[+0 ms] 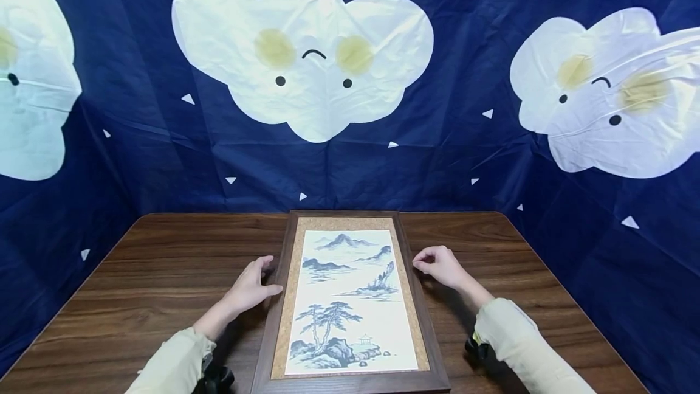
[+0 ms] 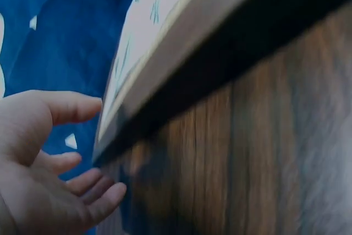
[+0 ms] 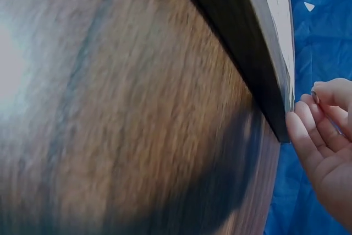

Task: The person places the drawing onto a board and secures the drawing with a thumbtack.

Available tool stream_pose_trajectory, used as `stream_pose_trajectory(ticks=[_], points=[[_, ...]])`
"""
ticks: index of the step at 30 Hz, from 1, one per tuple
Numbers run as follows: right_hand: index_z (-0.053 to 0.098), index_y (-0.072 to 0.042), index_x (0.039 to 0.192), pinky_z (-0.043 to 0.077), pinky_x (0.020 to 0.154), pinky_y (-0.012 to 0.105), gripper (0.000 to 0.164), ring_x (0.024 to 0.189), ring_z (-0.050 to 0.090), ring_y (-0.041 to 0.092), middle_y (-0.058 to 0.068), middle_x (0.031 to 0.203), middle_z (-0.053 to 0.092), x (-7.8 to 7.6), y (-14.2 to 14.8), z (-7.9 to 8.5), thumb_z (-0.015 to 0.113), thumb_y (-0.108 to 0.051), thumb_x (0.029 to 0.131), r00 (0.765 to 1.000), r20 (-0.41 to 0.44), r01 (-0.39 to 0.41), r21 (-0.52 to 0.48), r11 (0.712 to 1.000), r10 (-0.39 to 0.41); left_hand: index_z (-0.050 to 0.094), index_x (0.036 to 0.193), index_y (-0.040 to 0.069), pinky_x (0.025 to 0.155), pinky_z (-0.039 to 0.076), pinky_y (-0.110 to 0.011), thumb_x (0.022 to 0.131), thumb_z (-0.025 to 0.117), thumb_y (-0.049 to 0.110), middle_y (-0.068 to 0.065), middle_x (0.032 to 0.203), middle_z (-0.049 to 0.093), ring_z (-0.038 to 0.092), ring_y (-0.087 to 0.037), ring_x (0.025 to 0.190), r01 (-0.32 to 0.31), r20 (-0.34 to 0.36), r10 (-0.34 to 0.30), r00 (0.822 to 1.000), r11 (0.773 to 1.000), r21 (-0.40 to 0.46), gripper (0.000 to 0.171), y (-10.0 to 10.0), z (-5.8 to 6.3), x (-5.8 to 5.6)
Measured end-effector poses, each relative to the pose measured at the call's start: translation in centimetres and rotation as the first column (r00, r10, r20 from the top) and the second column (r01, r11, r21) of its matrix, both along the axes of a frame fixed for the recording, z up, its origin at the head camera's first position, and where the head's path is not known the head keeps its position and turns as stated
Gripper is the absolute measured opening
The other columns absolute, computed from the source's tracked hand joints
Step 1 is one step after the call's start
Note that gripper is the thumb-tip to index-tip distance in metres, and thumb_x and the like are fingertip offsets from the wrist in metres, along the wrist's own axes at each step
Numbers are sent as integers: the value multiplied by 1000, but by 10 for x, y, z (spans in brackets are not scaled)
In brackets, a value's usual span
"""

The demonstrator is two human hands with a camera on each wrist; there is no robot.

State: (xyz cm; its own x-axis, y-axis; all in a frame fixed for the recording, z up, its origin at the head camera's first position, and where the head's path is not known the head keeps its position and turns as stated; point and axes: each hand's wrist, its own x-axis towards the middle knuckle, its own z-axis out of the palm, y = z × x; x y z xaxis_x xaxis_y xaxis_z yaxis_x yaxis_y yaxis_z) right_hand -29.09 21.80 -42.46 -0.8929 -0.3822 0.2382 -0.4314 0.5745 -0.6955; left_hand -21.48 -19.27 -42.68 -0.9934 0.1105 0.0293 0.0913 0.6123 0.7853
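Observation:
A cork board (image 1: pixel 350 224) in a dark wooden frame (image 1: pixel 350 380) lies on the table, with a blue ink landscape print (image 1: pixel 355 284) laid over its cork. Beside the frame's left side is my left hand (image 1: pixel 248 287), its thumb and fingers spread apart and the thumb tip right at the edge. At the opposite side, my right hand (image 1: pixel 445 269) has its fingers close against the frame. Between that thumb and forefinger it pinches a small shiny metal piece (image 3: pixel 315 97), mostly hidden by the fingertips; its kind I cannot tell.
The brown wood-grain table (image 1: pixel 180 248) extends to both sides of the board. A dark blue cloth (image 1: pixel 465 157) with cloud faces hangs around the back and sides, and the board's far end lies close to it.

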Motion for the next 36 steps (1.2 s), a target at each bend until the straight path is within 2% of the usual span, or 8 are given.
stream_pose_trajectory(ticks=[4,8,12,15,18,22,29,36], points=[[69,3,82,46,59,20,8,65,56,5,8,77,68,-1,-5,1,65,-3,80,1000,-19,3,-12,1000,-4,31,131,-11,89,39,-49,77,67,9,-32,127,40,44,-43,111,-7,33,5,999,998,60,68,-11,-6,-10],[68,7,83,50,59,23,8,66,59,11,14,77,67,-3,-11,1,62,1,81,999,32,-2,-66,998,4,30,132,-11,88,41,-45,77,66,6,-32,126,42,47,-40,108,-15,56,8,998,993,121,68,-16,-10,-18],[63,15,85,53,60,32,11,68,62,22,24,76,64,-8,-18,-2,57,6,83,993,105,-29,-147,989,45,32,131,-13,85,43,-40,76,67,4,-31,125,44,49,-37,105,-1,64,-9,998,987,158,67,-17,-12,-21],[60,19,87,53,62,39,13,70,62,30,30,78,61,-11,-23,-3,54,8,85,990,117,-53,-184,982,75,34,129,-13,81,44,-35,75,68,3,-31,124,46,50,-36,103,12,52,-21,998,985,174,65,-16,-14,-22],[58,21,91,53,61,41,15,69,61,33,32,78,59,-12,-28,-2,53,8,86,989,121,-56,-198,979,81,37,128,-13,79,45,-30,75,69,3,-30,124,47,51,-35,103,23,43,-32,999,982,186,63,-15,-15,-23],[54,20,95,54,59,37,16,68,60,29,31,80,58,-13,-34,-1,52,6,87,987,146,-29,-237,971,65,39,127,-13,78,45,-27,75,68,3,-29,123,48,51,-35,103,45,43,-55,998,978,203,62,-15,-16,-24],[53,17,85,53,54,29,11,58,55,12,22,72,57,-15,-43,-3,57,7,84,984,174,17,-320,947,41,39,127,-14,76,45,-25,76,67,1,-30,122,48,51,-35,103,55,54,-70,996,970,235,60,-17,-19,-23],[57,18,86,53,56,28,13,59,55,10,21,73,60,-20,-47,-8,59,6,83,982,185,21,-327,945,42,37,127,-16,73,46,-23,76,67,-1,-31,121,47,53,-32,100,61,69,-84,994,957,285,61,-17,-23,-24]])
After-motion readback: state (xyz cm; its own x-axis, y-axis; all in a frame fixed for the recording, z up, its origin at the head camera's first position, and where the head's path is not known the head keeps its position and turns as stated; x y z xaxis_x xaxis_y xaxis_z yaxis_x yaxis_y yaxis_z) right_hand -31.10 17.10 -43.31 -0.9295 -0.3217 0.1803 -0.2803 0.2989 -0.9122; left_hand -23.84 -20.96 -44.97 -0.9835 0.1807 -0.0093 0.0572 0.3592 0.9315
